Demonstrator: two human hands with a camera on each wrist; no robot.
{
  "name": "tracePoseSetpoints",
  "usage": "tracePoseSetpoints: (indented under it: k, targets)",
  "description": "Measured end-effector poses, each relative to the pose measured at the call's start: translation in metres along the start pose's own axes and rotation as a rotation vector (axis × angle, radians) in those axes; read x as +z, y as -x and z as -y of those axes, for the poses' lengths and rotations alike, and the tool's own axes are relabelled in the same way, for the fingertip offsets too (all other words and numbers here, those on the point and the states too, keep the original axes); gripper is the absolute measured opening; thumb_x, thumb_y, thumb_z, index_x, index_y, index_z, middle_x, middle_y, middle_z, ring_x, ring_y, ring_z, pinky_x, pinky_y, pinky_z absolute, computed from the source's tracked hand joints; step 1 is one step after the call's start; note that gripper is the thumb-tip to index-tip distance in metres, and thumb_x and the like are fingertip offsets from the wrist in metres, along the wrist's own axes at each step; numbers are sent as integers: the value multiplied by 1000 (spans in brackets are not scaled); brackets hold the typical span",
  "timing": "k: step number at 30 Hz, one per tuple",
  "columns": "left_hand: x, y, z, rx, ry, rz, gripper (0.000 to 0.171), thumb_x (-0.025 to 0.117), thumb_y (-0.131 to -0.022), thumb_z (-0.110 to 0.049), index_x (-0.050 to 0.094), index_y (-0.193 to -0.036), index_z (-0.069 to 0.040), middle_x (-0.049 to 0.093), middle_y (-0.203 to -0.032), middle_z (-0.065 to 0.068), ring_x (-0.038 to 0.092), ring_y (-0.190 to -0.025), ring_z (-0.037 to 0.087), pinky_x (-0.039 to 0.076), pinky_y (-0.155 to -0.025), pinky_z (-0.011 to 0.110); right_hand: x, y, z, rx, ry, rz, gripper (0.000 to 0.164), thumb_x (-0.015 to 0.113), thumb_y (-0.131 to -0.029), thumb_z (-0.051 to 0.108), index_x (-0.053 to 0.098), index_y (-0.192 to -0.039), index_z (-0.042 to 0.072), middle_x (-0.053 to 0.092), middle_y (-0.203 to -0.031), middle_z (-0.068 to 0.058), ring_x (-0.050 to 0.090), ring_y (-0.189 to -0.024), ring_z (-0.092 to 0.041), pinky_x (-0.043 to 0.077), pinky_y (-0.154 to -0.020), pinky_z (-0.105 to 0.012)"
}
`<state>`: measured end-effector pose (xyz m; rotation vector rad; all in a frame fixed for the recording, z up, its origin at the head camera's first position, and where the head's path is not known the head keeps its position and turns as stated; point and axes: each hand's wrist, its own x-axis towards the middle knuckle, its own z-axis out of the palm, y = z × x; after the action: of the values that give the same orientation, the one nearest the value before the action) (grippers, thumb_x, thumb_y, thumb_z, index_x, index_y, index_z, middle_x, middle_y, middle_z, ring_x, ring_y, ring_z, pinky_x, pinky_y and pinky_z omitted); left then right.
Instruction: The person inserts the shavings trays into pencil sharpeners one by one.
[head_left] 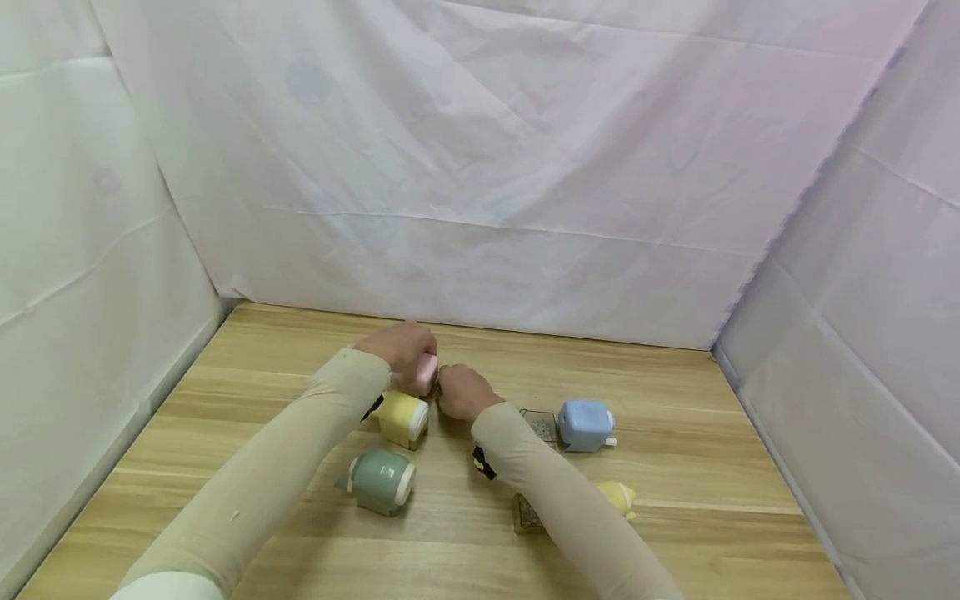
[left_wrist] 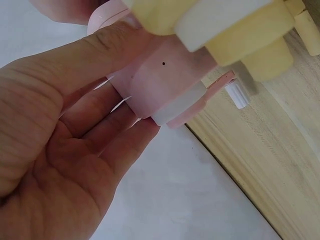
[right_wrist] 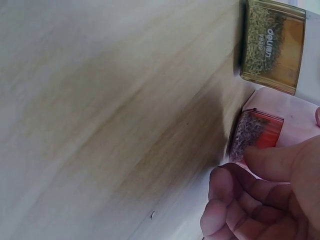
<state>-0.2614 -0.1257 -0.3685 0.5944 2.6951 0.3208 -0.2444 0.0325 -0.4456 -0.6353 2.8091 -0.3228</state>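
A pink hand-crank pencil sharpener (head_left: 426, 369) stands at the far middle of the table. My left hand (head_left: 401, 350) grips its body, with thumb and fingers round the pink shell in the left wrist view, where its crank handle (left_wrist: 237, 94) sticks out. At the sharpener's front, my right hand (head_left: 465, 392) pinches the edge of its clear red shavings drawer (right_wrist: 255, 132), which holds dark shavings. The other fingers of that hand are curled. Just nearer than the pink one is a yellow sharpener (head_left: 403, 419), whose amber drawer (right_wrist: 272, 45) is full of shavings.
A green sharpener (head_left: 382, 481) stands at the front left. On the right are a blue sharpener (head_left: 587, 425) and another yellow one (head_left: 617, 497), partly behind my right forearm, with shavings drawers (head_left: 527, 515) beside them. White cloth (head_left: 480, 275) hangs behind the wooden table.
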Motion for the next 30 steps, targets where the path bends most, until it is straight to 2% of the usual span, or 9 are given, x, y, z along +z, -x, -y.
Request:
tracePoseSetpoints:
  k: [9, 17, 21, 24, 27, 30]
  targets:
    - [-1, 3, -2, -19, 17, 14, 44, 74, -86, 13, 78, -122, -11, 75, -119, 5, 65, -99, 21, 56, -86, 36, 1, -2, -1, -5, -38, 2, 15, 64, -105, 10, 63, -90, 9, 69, -93, -10, 56, -77, -19, 52, -71, -36]
    - [0, 2, -2, 15, -3, 0, 41, 75, -84, 9, 79, -119, -10, 76, -114, 5, 65, -96, 19, 57, -85, 35, -9, 5, -2, -53, -72, 24, 20, 64, -105, 13, 61, -86, 11, 65, -85, -5, 55, -75, -17, 49, -70, -33]
    - [2, 3, 0, 34, 24, -24, 31, 81, -86, -3, 79, -116, -10, 76, -111, 4, 65, -93, 19, 57, -84, 35, -21, 16, -2, -93, -69, 50, 12, 64, -107, 17, 70, -100, 9, 73, -98, -6, 65, -85, -20, 55, -77, -36]
    - [5, 6, 3, 60, 56, -38, 29, 84, -87, -11, 78, -115, -10, 75, -109, 3, 65, -93, 20, 57, -85, 37, -32, 25, -1, -116, -61, 78, 20, 66, -106, 19, 73, -120, 5, 76, -118, -10, 72, -105, -25, 60, -91, -41]
    - [7, 6, 8, 89, 77, -40, 36, 86, -86, -15, 77, -120, -8, 75, -112, 5, 65, -96, 21, 57, -89, 40, -43, 36, -2, -126, -70, 98, 30, 68, -106, 22, 71, -130, 4, 75, -128, -11, 71, -117, -27, 59, -99, -43]
    - [9, 6, 11, 102, 84, -33, 50, 86, -86, -15, 73, -132, -4, 74, -122, 10, 66, -103, 24, 57, -94, 43, -56, 51, -5, -148, -101, 96, 32, 69, -107, 23, 70, -131, 2, 74, -127, -14, 71, -117, -28, 58, -101, -44]
